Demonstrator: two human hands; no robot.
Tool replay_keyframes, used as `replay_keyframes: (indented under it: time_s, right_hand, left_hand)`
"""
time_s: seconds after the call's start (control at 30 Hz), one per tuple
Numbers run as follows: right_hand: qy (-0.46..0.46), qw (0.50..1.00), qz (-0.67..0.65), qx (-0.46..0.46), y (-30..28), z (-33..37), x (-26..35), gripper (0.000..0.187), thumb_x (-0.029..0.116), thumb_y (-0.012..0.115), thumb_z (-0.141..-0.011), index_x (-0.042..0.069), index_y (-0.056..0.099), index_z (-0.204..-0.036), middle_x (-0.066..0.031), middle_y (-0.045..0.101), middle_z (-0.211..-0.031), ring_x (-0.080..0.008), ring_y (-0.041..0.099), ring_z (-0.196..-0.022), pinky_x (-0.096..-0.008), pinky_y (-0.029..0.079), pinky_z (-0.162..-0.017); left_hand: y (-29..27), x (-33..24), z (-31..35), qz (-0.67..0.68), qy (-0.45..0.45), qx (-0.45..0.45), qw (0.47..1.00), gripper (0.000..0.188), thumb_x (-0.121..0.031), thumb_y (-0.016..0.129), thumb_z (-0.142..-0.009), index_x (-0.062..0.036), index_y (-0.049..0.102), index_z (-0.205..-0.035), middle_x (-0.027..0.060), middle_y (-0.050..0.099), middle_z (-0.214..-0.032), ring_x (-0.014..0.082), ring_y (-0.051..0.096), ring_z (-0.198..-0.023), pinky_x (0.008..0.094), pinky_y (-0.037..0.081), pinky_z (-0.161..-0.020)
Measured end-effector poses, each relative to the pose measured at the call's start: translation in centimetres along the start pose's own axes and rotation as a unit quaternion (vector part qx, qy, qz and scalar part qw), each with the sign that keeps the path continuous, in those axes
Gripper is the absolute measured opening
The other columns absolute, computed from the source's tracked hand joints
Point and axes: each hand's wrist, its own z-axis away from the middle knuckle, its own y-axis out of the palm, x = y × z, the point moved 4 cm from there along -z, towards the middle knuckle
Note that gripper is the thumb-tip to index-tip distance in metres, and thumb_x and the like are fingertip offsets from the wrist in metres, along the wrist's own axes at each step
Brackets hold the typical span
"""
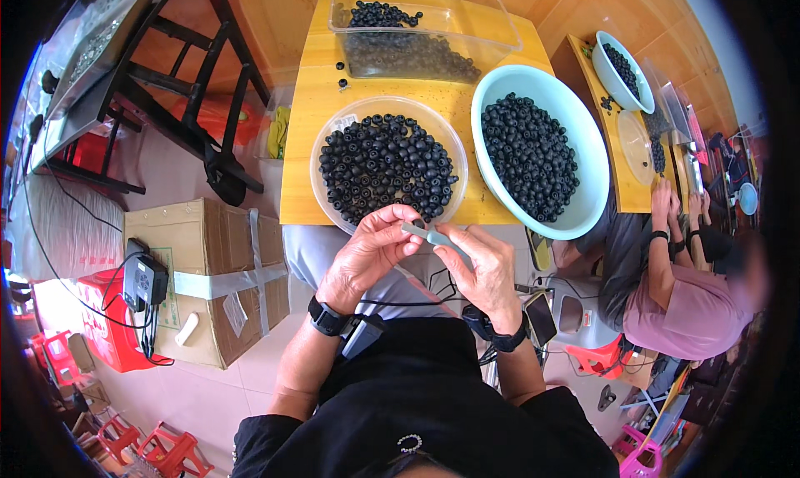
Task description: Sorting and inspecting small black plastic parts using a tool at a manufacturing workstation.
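My left hand [367,257] pinches a small round black part [418,224] between thumb and fingers, just over the near rim of a clear round tray [458,196]. In my right hand [485,270] is a small knife-like tool [439,239] with a pale grey-green body. Its flat tip meets the black part or lies right beside it; the fingers hide the exact contact. Many black hollow beads [387,165] lie loose in the tray. A pale blue basin [596,190] to the right holds a deep heap of the same beads [529,157].
A clear rectangular bin [500,40] with more beads stands at the back of the yellow table [304,145]. Two stray beads [342,84] lie near it. Left of me is a taped cardboard box [212,336]. Another person [683,303] works at a table on the right.
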Motion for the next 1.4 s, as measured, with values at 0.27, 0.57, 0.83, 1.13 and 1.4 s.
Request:
replay_keyframes:
  time_s: [0.27,0.57,0.83,1.13,1.4]
  right_hand:
    - [-0.011,1.0,0.01,-0.004,0.0,0.0,0.0,0.022,0.022,0.071,-0.082,0.01,0.068,-0.1,-0.006,0.061,-0.073,-0.0222,0.063,-0.06,-0.0334,0.048,-0.052]
    - [0.019,0.999,0.034,0.006,0.1,0.7,-0.8,0.019,0.021,0.069,-0.083,0.01,0.068,-0.098,-0.0076,0.063,-0.072,-0.0233,0.064,-0.058,-0.0345,0.047,-0.05]
    - [0.083,0.991,0.088,-0.06,-1.9,1.5,-4.3,0.017,0.018,0.068,-0.084,0.006,0.068,-0.095,-0.011,0.062,-0.068,-0.0259,0.059,-0.054,-0.0367,0.043,-0.048]
    - [0.116,0.983,-0.14,0.005,-0.4,0.2,-0.2,0.025,0.013,0.074,-0.077,0.003,0.068,-0.099,-0.0083,0.067,-0.081,-0.0149,0.059,-0.061,-0.0283,0.045,-0.054]
    - [0.052,0.983,-0.167,0.052,-0.1,0.4,0.7,0.017,0.006,0.074,-0.076,0.002,0.068,-0.091,-0.0069,0.06,-0.075,-0.0164,0.061,-0.067,-0.0289,0.046,-0.059]
  left_hand:
    - [0.2,-0.1,0.2,-0.005,-0.003,-0.011,1.0,0.02,-0.003,0.061,-0.088,0.0026,0.059,-0.107,0.0094,0.065,-0.094,0.0161,0.066,-0.083,0.0262,0.057,-0.076]
    - [0.2,0.1,0.2,-0.014,-0.021,-0.043,0.999,0.018,-0.002,0.061,-0.088,0.0027,0.06,-0.106,0.0087,0.066,-0.091,0.0168,0.067,-0.082,0.0254,0.057,-0.076]
    - [1.1,-0.7,1.0,0.014,-0.03,-0.015,0.999,0.016,-0.002,0.063,-0.087,0.0007,0.061,-0.102,0.0115,0.065,-0.095,0.0163,0.066,-0.08,0.0246,0.056,-0.073]
    - [1.4,-0.3,0.8,0.003,-0.04,-0.005,0.999,0.021,-0.001,0.063,-0.086,-0.0047,0.055,-0.105,0.0097,0.065,-0.093,0.0147,0.065,-0.078,0.0241,0.056,-0.071]
    - [2.0,1.3,1.0,-0.112,-0.082,-0.019,0.99,0.021,-0.005,0.065,-0.086,-0.0071,0.053,-0.103,0.0034,0.066,-0.089,0.0111,0.064,-0.074,0.0242,0.054,-0.068]
